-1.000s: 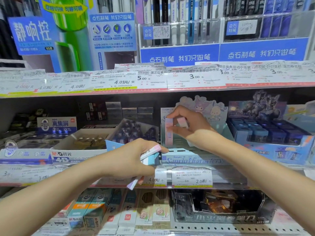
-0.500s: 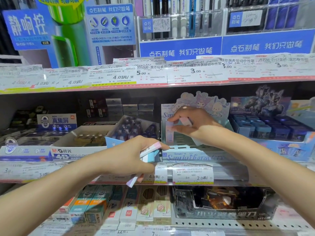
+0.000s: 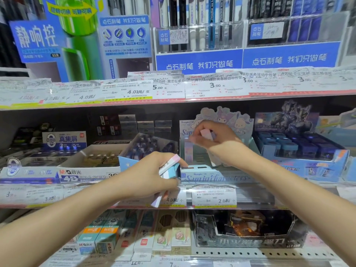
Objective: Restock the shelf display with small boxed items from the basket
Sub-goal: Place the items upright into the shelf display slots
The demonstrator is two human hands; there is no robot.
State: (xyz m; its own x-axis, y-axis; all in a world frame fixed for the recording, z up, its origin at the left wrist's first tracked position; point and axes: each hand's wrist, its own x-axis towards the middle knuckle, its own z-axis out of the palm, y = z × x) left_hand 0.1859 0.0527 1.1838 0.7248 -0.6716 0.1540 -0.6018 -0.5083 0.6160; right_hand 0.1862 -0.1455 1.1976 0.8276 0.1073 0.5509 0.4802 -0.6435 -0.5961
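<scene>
- Boxed items: small pastel boxes, a stack clamped in left hand (image 3: pixel 152 176), just left of the Sanrio display tray (image 3: pixel 213 175) front edge.
- Left grip closed on stack of boxes (image 3: pixel 169 168); one pale box (image 3: pixel 157 201) hangs low under the palm, could slip out if the squeeze slackens.
- Right hand (image 3: pixel 213 141), over tray interior, pinches one pink box (image 3: pixel 205 134).
- One upright box (image 3: pixel 188 151) stands in tray's left slot; a nudge from the right hand may tip it.
- Basket not in view.
</scene>
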